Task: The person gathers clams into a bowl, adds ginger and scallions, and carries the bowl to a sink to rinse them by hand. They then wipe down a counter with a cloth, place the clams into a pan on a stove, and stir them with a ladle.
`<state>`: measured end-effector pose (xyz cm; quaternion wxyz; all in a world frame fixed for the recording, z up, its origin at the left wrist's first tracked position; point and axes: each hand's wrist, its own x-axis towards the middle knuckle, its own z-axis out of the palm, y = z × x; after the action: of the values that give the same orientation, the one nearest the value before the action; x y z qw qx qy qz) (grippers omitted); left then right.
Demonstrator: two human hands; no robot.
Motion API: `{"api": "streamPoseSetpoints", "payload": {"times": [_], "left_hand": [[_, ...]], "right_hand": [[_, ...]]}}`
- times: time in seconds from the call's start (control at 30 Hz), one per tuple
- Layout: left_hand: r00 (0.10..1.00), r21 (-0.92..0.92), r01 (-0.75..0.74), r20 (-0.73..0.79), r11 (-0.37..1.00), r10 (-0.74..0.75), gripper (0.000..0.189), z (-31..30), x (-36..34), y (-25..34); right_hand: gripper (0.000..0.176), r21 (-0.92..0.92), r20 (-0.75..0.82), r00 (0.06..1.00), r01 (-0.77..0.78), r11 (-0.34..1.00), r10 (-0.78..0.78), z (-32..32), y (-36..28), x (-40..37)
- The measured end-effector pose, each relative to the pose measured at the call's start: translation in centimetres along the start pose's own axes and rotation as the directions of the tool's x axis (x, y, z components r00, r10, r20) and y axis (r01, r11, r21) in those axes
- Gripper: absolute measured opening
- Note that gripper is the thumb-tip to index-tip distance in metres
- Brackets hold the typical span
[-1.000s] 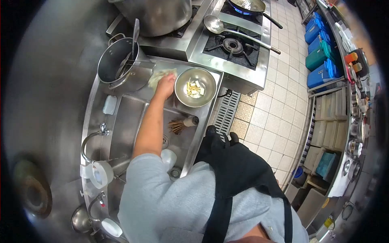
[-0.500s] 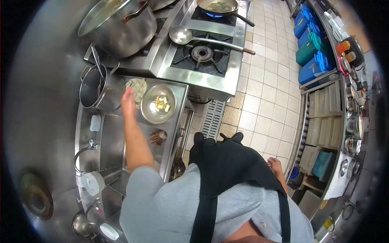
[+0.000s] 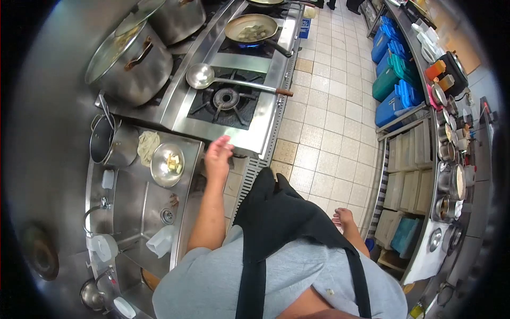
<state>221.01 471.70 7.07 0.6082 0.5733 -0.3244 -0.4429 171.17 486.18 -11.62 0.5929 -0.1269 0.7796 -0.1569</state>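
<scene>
Basically, L grip [image 3: 217, 154] is hovering near the front edge of the stove [image 3: 249, 141], mid-frame, just R of the steel bowl [image 3: 159, 157]. Fingers are sitting part-open and slightly bent, no obj showing in them. R grip [image 3: 346, 217] is hanging lower R of centre, well apart from the hardware, fingers half-curled; can't tell if it's holding anything.

Bowl is resting on the steel desk [image 3: 192, 159] left of centre, carrying pale cut pieces [image 3: 173, 162]. Crumpled cloth [image 3: 149, 146] is lying just beside it on the L; pot [image 3: 123, 146] is standing further L w/ a long utensil [image 3: 106, 109] sticking out. Sink [image 3: 127, 194] is sitting below those, w/ a white container [image 3: 161, 242] in its lower R part.

Up top: ladle [image 3: 201, 76] is lying across the stove, handle running R over the near burner [image 3: 226, 98], no flame visible there. Pan [image 3: 234, 31] is sitting on the burner behind, blue flame [image 3: 248, 45] showing under it, contents small + greyish, too small to ID.

Step in hand, my read: L grip is moving free between contacts, not working on anything. As for next-move reqs, going for the bowl would be calling for a rim hold, kept level so pieces aren't sliding; going for the ladle would be calling for a handle-end grasp, wrist staying clear of the flame.
</scene>
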Motion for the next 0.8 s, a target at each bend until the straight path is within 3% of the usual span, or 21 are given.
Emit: {"api": "streamPoseSetpoints", "payload": {"times": [0.13, 0.27, 0.33, 0.37, 0.47, 0.53, 0.6, 0.67, 0.7, 0.73, 0.8], "left_hand": [[0.954, 0.059, 0.154, 0.249, 0.986, -0.164, 0.034, 6.7, 1.3, -4.2], [0.878, 0.134, 0.340, 0.308, 0.931, -0.365, 0.037, 13.7, 5.0, -6.4], [0.837, 0.142, 0.424, 0.317, 0.895, -0.447, 0.038, 17.0, 7.0, -7.0], [0.793, 0.230, 0.442, 0.352, 0.867, -0.498, 0.039, 18.6, 8.1, -7.1], [0.694, 0.390, 0.404, 0.460, 0.828, -0.555, 0.044, 23.5, 11.4, -7.3], [0.557, 0.485, 0.327, 0.595, 0.812, -0.579, 0.044, 26.7, 13.2, -7.2], [0.485, 0.536, 0.287, 0.633, 0.794, -0.603, 0.045, 29.4, 14.7, -7.2], [0.533, 0.566, 0.178, 0.632, 0.805, -0.562, 0.043, 32.0, 16.5, -7.5], [0.508, 0.570, 0.151, 0.656, 0.808, -0.558, 0.043, 33.1, 17.5, -7.7], [0.495, 0.628, 0.110, 0.638, 0.770, -0.591, 0.044, 34.0, 18.2, -8.3], [0.473, 0.682, 0.065, 0.622, 0.728, -0.624, 0.045, 34.8, 19.6, -10.4]], "right_hand": [[0.030, -0.023, 0.085, 0.995, 0.048, 0.999, -0.046, 1.9, -3.7, 2.2], [0.027, -0.093, 0.124, 0.978, 0.178, 0.980, -0.166, 0.4, -7.3, 2.1], [0.029, -0.059, 0.115, 0.985, 0.139, 0.989, -0.131, -2.5, -8.1, 2.3], [0.029, -0.036, 0.029, 0.993, 0.113, 0.993, -0.112, -4.0, -7.9, 2.3], [0.031, 0.115, -0.139, 0.990, 0.042, 0.993, -0.026, -7.5, -8.4, 2.0], [0.031, 0.245, -0.222, 0.973, -0.011, 0.969, 0.067, -8.3, -8.0, 1.6], [0.031, 0.356, -0.298, 0.954, 0.076, 0.931, 0.036, -8.8, -7.3, 1.3], [0.030, 0.418, -0.310, 0.949, 0.083, 0.905, 0.056, -8.2, -6.3, 1.5], [0.028, 0.443, -0.249, 0.964, 0.027, 0.896, 0.094, -7.2, -5.5, 1.9], [0.026, 0.459, -0.185, 0.974, -0.032, 0.888, 0.131, -6.8, -4.5, 2.3], [0.021, 0.191, -0.185, 0.974, -0.093, 0.977, 0.129, -5.4, -4.6, 1.7]]}}
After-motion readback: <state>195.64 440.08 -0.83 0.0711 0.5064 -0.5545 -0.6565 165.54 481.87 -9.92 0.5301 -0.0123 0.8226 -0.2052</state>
